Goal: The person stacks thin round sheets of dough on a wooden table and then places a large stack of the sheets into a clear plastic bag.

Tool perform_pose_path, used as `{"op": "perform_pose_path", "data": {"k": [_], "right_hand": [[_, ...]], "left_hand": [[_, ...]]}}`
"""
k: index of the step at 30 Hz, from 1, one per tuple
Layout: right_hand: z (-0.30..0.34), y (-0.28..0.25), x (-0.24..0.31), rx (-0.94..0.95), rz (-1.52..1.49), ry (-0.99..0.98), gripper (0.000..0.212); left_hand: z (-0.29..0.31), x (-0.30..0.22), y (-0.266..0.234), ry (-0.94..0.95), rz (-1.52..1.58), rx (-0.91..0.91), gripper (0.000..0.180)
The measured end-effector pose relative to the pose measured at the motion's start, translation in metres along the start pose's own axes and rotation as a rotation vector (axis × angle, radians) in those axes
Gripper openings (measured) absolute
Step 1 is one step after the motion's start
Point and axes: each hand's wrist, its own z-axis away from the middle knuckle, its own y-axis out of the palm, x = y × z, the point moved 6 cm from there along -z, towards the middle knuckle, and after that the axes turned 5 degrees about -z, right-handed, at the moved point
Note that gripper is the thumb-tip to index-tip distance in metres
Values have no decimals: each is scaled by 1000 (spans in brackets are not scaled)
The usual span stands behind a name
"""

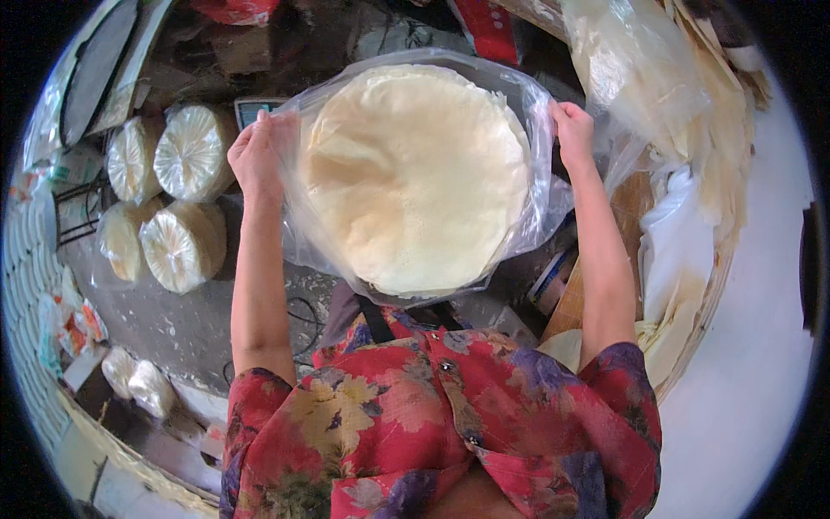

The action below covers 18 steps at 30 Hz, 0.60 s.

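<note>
A stack of thin, round, pale flatbread sheets (424, 182) lies inside a clear plastic bag (294, 229) in front of my body. The top sheet is wrinkled and a little browner on its left side. My left hand (257, 160) pinches the bag's edge at the upper left, fingers closed. At the upper right, my right hand (571, 134) grips the opposite edge of the bag, also closed. Between the two hands the plastic is spread wide around the stack. What bears the stack from below is hidden.
Several wrapped round stacks (181, 246) stand on the left. Two smaller wrapped bundles (149, 387) lie at the lower left. Behind my left hand is a device with a small screen (252, 111). Loose clear plastic (635, 65) and a wooden board (631, 203) are on the right.
</note>
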Motion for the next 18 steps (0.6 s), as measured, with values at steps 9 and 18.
{"op": "perform_pose_path", "data": {"k": [9,18], "right_hand": [[47,-22,71,-41,178,-298,33],[226,119,159,548,-58,-705,47]], "left_hand": [[40,-22,-57,200,-459,-26,18],[304,36,-189,43,-362,-80,23]]}}
